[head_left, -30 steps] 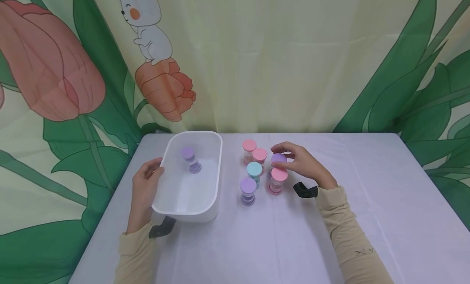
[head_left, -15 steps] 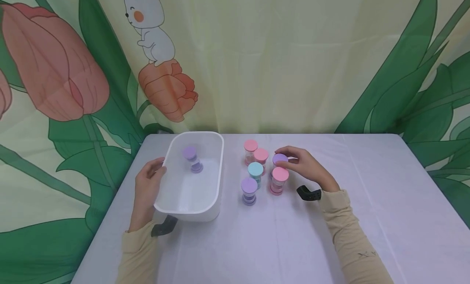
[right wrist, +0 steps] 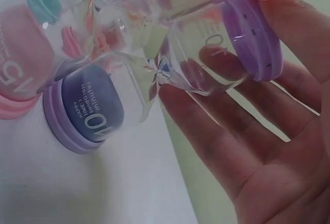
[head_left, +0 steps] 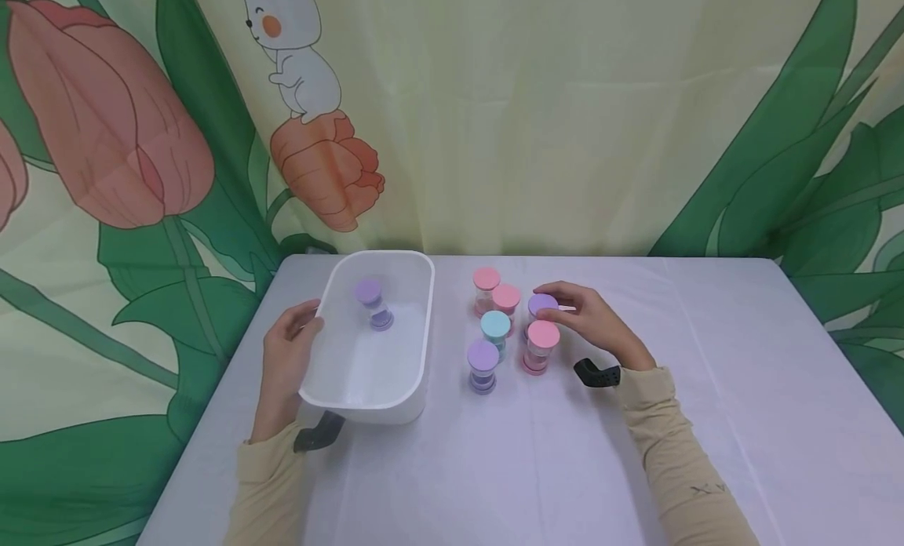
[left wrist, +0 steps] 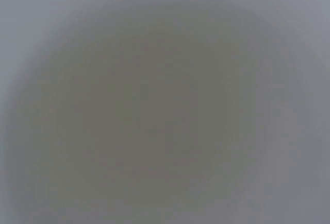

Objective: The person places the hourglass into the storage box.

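Currently gripping purple hourglass [head_left: 542,302] with right hand [head_left: 592,318], thumb and bent fingers around upper end; can't tell if base touches white table [head_left: 621,467]. Located at right side of cluster, just behind pink hourglass [head_left: 541,348]. Clustered to the left: blue hourglass [head_left: 495,325], second purple hourglass [head_left: 483,364] nearest camera, two more pink hourglasses [head_left: 505,298] farther back. Touching left rim of white bin [head_left: 360,373] with left hand [head_left: 286,356], loosely bent at fingers; can't tell if clamped on or just resting. Inside bin, toward far end: third purple hourglass [head_left: 373,303]. Just grey blur in left wrist view. Behind table: curtain [head_left: 537,138] printed with tulips, leaves, rabbit on carrot. Dressed in beige sleeves [head_left: 681,460].
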Available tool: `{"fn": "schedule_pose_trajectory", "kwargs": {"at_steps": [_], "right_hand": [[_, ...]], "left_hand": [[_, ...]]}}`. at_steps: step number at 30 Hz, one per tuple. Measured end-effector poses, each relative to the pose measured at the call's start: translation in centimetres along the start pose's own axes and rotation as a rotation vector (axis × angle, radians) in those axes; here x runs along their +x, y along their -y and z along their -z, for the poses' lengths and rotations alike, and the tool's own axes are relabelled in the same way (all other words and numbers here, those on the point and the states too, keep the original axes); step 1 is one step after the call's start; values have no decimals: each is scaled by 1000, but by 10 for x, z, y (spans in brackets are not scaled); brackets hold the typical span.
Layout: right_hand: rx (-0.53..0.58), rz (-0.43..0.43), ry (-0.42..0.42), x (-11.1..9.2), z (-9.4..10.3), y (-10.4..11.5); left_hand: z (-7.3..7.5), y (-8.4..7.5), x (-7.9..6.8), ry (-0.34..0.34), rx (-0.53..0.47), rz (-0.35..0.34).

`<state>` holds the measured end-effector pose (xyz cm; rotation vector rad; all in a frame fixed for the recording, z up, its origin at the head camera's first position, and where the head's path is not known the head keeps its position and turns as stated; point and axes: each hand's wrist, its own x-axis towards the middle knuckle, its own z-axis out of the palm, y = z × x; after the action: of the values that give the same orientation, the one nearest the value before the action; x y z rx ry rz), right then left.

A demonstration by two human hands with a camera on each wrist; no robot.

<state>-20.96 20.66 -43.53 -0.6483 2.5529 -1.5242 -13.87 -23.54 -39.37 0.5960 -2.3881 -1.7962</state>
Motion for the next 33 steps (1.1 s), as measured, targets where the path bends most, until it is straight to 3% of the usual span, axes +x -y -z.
{"fn": "schedule_pose_trajectory", "kwargs": {"at_steps": [20, 33], "right_hand": [[-33, 42, -35, 8, 6, 15], [-53, 97, -78, 22, 13, 48]], "left_hand": [[-1, -1, -1, 4, 7, -4], [-1, -2, -1, -13, 33, -7]]}}
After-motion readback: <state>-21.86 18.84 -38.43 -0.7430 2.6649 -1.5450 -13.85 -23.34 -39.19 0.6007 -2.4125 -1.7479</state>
